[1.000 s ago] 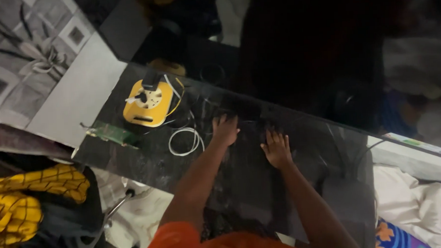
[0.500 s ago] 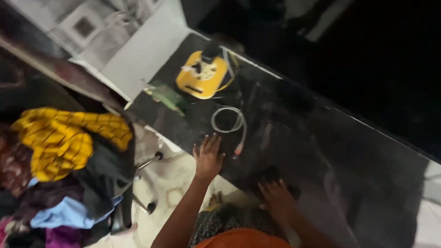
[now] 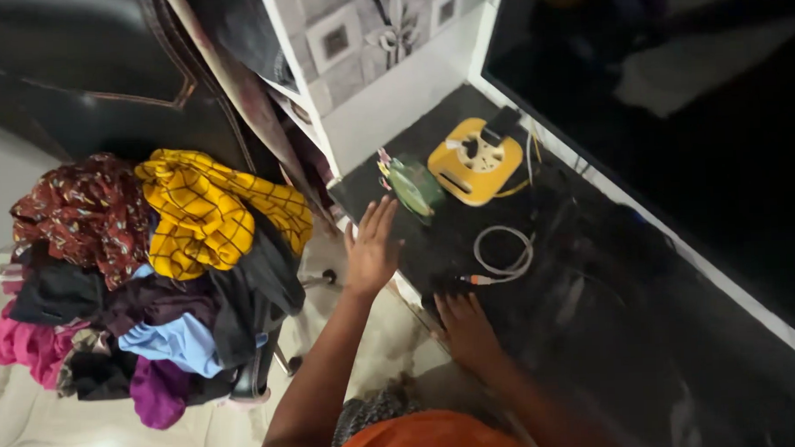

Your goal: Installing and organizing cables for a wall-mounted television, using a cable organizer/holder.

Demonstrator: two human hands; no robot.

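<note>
My left hand (image 3: 370,249) hovers open, fingers spread, over the near left corner of a dark glossy tabletop (image 3: 595,331), close to a small green circuit board (image 3: 414,186). My right hand (image 3: 465,329) rests flat on the table's front edge with nothing in it. Just beyond that hand lies a coiled white cable (image 3: 502,253) with an orange tip. A yellow extension socket box (image 3: 475,160) with a black plug in it sits at the far corner of the table.
A chair at the left carries a heap of clothes (image 3: 144,276), with a yellow checked garment (image 3: 205,213) on top. A tiled wall (image 3: 382,39) stands behind the table. A large dark screen (image 3: 675,108) runs along the table's right side. Pale floor shows below.
The view has swung left and down, bringing the clothes heap into sight. Both hands have drawn back from the table's middle to its front edge; the left hand has lifted off the surface.
</note>
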